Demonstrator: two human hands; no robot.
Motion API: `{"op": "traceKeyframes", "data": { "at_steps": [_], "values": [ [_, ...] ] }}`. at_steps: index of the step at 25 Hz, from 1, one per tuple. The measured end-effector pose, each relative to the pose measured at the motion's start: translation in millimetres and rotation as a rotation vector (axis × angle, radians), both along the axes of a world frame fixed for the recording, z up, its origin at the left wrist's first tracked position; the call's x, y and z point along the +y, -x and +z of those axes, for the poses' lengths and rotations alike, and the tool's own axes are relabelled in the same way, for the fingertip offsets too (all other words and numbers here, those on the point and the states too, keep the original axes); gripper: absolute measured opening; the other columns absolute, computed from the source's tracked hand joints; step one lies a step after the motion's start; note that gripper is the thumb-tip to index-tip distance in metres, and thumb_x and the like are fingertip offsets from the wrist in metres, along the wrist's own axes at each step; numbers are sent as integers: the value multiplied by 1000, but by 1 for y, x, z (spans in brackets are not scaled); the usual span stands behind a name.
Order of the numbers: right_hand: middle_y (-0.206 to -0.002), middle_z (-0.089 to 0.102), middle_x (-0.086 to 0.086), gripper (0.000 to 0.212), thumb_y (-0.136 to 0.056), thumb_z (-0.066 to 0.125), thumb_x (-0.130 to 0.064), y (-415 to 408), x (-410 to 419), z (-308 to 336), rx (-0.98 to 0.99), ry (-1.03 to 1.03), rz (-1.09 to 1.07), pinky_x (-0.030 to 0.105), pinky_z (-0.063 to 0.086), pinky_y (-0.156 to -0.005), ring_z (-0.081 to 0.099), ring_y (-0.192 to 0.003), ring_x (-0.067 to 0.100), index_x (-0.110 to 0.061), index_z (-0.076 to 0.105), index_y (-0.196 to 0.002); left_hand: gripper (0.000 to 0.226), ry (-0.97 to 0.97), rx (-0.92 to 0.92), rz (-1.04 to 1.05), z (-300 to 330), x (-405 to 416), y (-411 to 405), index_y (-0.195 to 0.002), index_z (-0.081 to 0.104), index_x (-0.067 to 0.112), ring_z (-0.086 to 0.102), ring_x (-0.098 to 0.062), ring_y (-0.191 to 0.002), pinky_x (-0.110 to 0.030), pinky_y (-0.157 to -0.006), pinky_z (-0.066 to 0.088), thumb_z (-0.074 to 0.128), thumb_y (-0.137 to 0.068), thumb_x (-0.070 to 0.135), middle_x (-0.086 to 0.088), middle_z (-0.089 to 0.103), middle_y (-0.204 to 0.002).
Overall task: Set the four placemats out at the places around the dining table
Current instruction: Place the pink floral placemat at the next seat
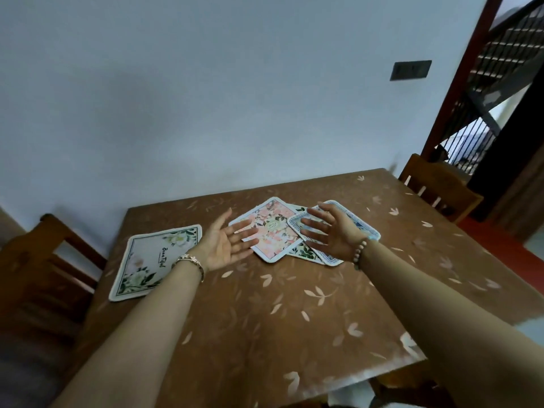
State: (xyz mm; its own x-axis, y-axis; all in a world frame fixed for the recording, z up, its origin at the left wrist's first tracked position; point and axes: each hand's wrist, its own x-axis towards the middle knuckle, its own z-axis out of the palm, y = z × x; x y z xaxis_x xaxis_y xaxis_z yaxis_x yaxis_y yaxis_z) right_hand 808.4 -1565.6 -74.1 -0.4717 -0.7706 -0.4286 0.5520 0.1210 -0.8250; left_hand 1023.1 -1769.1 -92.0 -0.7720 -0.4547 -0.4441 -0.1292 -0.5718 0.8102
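Note:
A white placemat with green flowers lies flat at the table's left side, in front of the left chair. Three more mats overlap in a loose pile at the middle of the table: a pink floral placemat on top, a blue-edged placemat to its right, and a green-leaf placemat mostly hidden beneath them. My left hand hovers open, palm inward, at the pile's left edge. My right hand hovers open over the blue-edged mat. Neither hand holds anything.
A wooden chair stands at the table's left and another chair at the far right corner. The table's far edge meets a white wall. A doorway with a stair railing opens at the right.

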Motion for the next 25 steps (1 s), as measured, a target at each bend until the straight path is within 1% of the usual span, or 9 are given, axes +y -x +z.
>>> {"op": "traceKeyframes", "data": {
  "at_steps": [2, 6, 10, 12, 14, 16, 19, 22, 25],
  "values": [
    [-108, 73, 3, 37, -76, 69, -47, 4, -8, -1, 1, 5, 26, 43, 46, -100, 66, -101, 26, -23, 73, -104, 53, 5, 6, 13, 1, -7, 5, -101, 79, 19, 74, -26, -101, -49, -110, 42, 61, -79, 64, -7, 74, -120],
    [-110, 72, 3, 42, -75, 69, -46, 16, -40, -3, 11, -9, 52, 44, 45, -101, 66, -101, 26, -22, 72, -109, 54, -7, 13, 17, -3, -24, 16, -109, 75, 19, 74, -26, -101, -48, -111, 42, 61, -81, 62, -7, 74, -120],
    [-106, 72, 2, 35, -76, 67, -45, 30, -74, -12, -17, 4, 90, 38, 51, -89, 69, -94, 23, -24, 73, -104, 49, -33, -20, 60, -9, -34, 31, -114, 71, 19, 70, -27, -108, -48, -112, 41, 58, -86, 57, -7, 74, -121],
    [-106, 72, 1, 33, -76, 67, -44, 42, -88, -24, -35, 5, 95, 38, 50, -91, 71, -93, 22, -25, 73, -103, 46, -26, -43, 86, -17, -37, 41, -113, 71, 20, 71, -26, -106, -46, -109, 44, 57, -87, 56, -6, 75, -118],
    [-111, 71, 2, 33, -77, 67, -43, 62, -106, -42, -88, -3, 71, 40, 48, -95, 69, -99, 24, -24, 71, -104, 45, -44, -61, 143, -31, -41, 55, -114, 69, 21, 75, -25, -99, -43, -103, 49, 57, -88, 55, -4, 77, -113],
    [-113, 70, 3, 32, -79, 65, -43, 79, -119, -72, -168, -36, 38, 40, 50, -93, 68, -103, 25, -23, 70, -103, 44, -85, -102, 198, -53, -43, 68, -116, 68, 22, 75, -24, -97, -42, -100, 51, 58, -88, 54, -4, 78, -111],
    [-103, 68, 1, 25, -82, 61, -43, 100, -130, -130, -259, -117, 9, 39, 49, -89, 65, -100, 23, -23, 68, -96, 43, -131, -189, 295, -99, -49, 92, -122, 64, 21, 70, -23, -101, -41, -96, 52, 58, -90, 49, -4, 74, -113],
    [-93, 59, 5, 21, -88, 58, -37, 117, -143, -192, -344, -251, -20, 41, 48, -93, 60, -88, 22, -17, 61, -93, 44, -203, -302, 386, -155, -48, 119, -135, 54, 16, 63, -23, -105, -42, -97, 49, 54, -96, 37, -9, 62, -129],
    [-94, 52, 7, 28, -94, 53, -31, 124, -161, -233, -377, -330, -32, 40, 49, -90, 56, -90, 23, -11, 48, -112, 50, -239, -380, 425, -198, -42, 141, -146, 40, 13, 51, -28, -129, -43, -103, 45, 51, -100, 28, -14, 44, -149]
  ]
}}
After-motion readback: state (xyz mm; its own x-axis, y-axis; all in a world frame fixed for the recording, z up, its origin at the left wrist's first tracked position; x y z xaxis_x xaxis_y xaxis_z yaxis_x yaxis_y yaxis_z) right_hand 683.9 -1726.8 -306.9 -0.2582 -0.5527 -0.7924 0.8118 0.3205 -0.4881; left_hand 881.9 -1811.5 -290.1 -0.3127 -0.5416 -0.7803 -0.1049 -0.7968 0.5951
